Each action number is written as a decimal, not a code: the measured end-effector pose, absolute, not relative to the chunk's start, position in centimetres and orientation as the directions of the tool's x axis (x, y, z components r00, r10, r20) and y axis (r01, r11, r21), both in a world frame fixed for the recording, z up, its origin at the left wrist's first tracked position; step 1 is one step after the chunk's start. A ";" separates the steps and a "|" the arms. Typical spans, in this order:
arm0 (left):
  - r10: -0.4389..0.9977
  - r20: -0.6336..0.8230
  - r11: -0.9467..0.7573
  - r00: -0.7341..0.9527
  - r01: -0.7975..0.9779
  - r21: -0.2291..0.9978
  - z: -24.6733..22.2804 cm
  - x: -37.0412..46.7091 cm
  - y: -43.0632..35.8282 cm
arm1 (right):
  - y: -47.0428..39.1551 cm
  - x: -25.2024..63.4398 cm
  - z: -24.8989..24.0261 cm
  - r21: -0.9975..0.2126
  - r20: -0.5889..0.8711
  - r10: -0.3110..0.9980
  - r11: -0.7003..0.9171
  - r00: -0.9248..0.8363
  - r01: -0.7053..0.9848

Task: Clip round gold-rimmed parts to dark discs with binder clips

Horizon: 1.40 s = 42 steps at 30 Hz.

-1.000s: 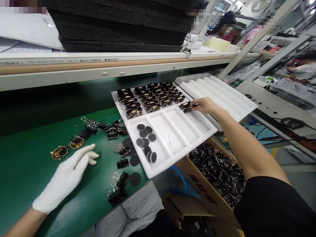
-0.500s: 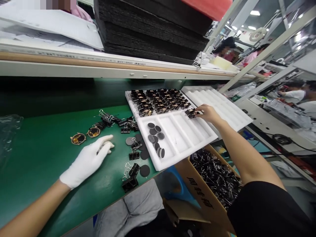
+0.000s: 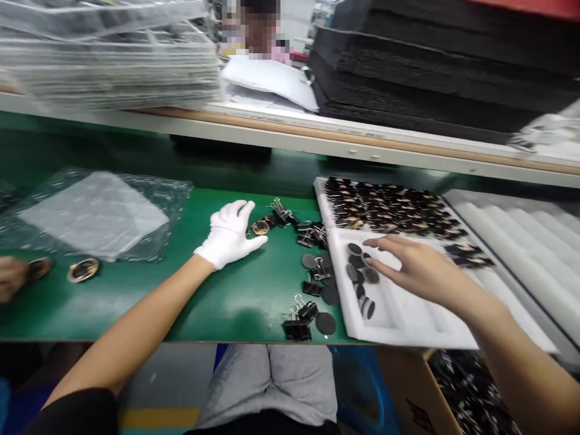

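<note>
My left hand, in a white glove, is over the green table with thumb and fingers spread. Near its fingertips lies a round gold-rimmed watch case; part of that spot is hidden by the glove. My right hand, ungloved, hovers over the front part of a white foam tray, its thumb and fingers apart. Several dark round discs lie in the tray's left compartment, just by those fingertips. Clipped dark pieces fill the tray's back part in rows. Black binder clips lie loose left of the tray.
Another person's hand is at the far left, beside a second watch case. Clear plastic trays lie behind it. A second foam tray is at right. Below it stands a cardboard box of clips. A shelf crosses overhead.
The view has swung left. My right hand has left the clipped piece in the tray's back rows and come over the discs. My left hand has moved up to the watch case, fingers spreading.
</note>
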<state>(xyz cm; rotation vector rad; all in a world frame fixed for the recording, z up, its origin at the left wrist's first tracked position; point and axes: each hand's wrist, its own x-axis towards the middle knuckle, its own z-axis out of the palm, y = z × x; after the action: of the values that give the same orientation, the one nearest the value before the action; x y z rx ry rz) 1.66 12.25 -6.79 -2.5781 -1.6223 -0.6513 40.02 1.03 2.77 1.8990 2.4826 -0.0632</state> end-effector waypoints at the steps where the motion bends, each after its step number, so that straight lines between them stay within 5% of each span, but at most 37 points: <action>1: 0.871 0.284 -0.463 0.401 0.862 0.206 -6.8 1.3 12.4 | 1.8 38.2 2.1 -0.035 -0.034 0.944 0.327 -0.328 0.944; 8: 0.882 0.146 -0.469 0.448 0.866 0.172 -7.9 1.2 10.3 | 6.7 31.2 -3.9 0.067 0.039 0.789 0.611 -0.614 0.789; 11: 0.893 0.113 -0.449 0.436 0.877 0.171 -8.1 1.2 8.4 | 7.1 32.3 -6.7 -0.070 -0.008 0.768 0.638 -0.640 0.767; 15: 0.924 0.113 -0.382 0.366 0.905 0.187 -7.9 0.3 5.6 | 7.1 33.9 -8.5 -0.364 -0.081 0.802 0.529 -0.592 0.766; 27: 0.900 0.158 -0.432 0.405 0.876 0.214 -7.7 -3.1 4.8 | 7.1 31.3 -6.7 -0.625 -0.151 0.839 0.328 -0.523 0.708; 32: 0.776 0.334 -0.601 0.535 0.787 0.136 -6.6 1.3 6.7 | 6.4 29.8 -4.0 -0.929 -0.120 0.896 0.049 -0.427 0.366; 36: 0.575 0.460 -0.766 0.677 0.643 0.012 -5.5 5.5 8.2 | 5.8 29.1 -2.4 -0.982 -0.151 0.903 -0.090 -0.403 0.165; 42: 0.452 0.488 -0.863 0.746 0.504 0.030 -5.7 8.4 9.1 | 6.1 30.0 -3.2 -0.984 -0.153 0.927 -0.111 -0.343 0.140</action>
<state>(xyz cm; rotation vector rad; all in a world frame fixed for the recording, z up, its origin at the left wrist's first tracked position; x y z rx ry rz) 8.35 9.09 -5.71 -2.8380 -0.7794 -0.7525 29.97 6.10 -3.20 1.8851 2.3403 -2.3734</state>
